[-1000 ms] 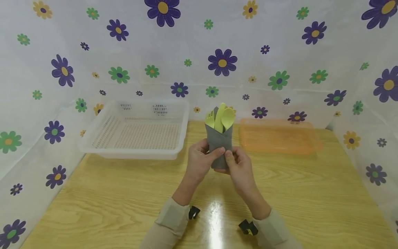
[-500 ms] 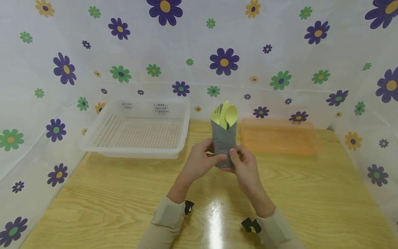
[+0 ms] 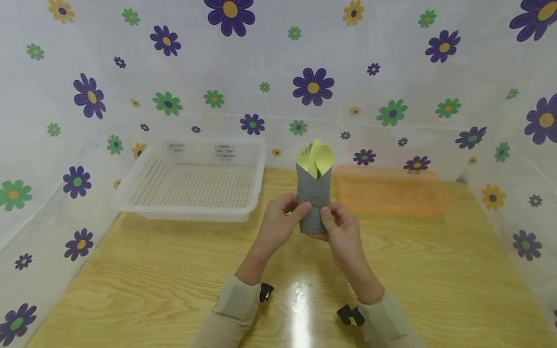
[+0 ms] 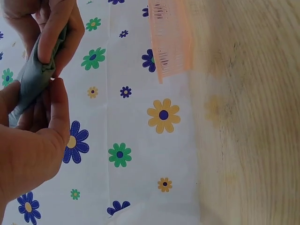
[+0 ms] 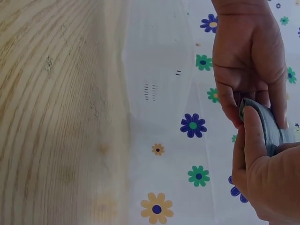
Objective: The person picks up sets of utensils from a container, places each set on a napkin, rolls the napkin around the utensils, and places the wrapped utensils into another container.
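A folded grey napkin (image 3: 314, 193) stands upright between my two hands, above the middle of the table. From its V-shaped top stick out a yellow-green fork (image 3: 304, 157), a knife (image 3: 315, 146) and a spoon (image 3: 324, 157); their lower parts are hidden in the cloth. My left hand (image 3: 280, 222) grips the napkin's left side, thumb across the front and fingers behind. On the lower right edge my right hand (image 3: 341, 229) pinches it with the thumb in front. In the left wrist view the napkin (image 4: 35, 77) is seen edge-on, held by both hands.
A white perforated basket (image 3: 191, 212) stands at the back left of the wooden table (image 3: 174, 270). At the back right is a shallow orange basket (image 3: 391, 208). A flower-printed sheet (image 3: 270, 48) encloses the back and sides.
The napkin and both hands have shifted slightly right and turned more upright since a second ago. My left thumb has moved up the napkin's front in the last half second.
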Available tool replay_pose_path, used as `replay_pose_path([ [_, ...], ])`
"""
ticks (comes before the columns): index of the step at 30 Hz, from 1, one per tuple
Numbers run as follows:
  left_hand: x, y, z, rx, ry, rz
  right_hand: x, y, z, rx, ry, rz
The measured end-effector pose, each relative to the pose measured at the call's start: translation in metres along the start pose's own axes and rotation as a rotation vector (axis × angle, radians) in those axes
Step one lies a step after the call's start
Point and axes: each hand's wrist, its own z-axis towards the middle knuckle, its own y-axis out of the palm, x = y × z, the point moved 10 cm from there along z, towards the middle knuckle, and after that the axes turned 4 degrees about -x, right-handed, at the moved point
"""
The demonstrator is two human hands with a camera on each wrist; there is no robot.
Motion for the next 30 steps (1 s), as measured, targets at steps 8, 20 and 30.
replay_pose_path([
  [8, 0.007, -0.001, -0.001, 0.025, 0.071, -0.017, 0.001, 0.001, 0.0, -0.002, 0.005, 0.023],
  [20, 0.006, 0.006, -0.002, 0.0, 0.092, -0.101, 0.001, 0.0, -0.001, -0.017, 0.028, 0.084],
  [30, 0.004, 0.016, -0.004, -0.091, 0.051, -0.157, -0.001, 0.003, -0.001, -0.078, 0.037, 0.099],
])
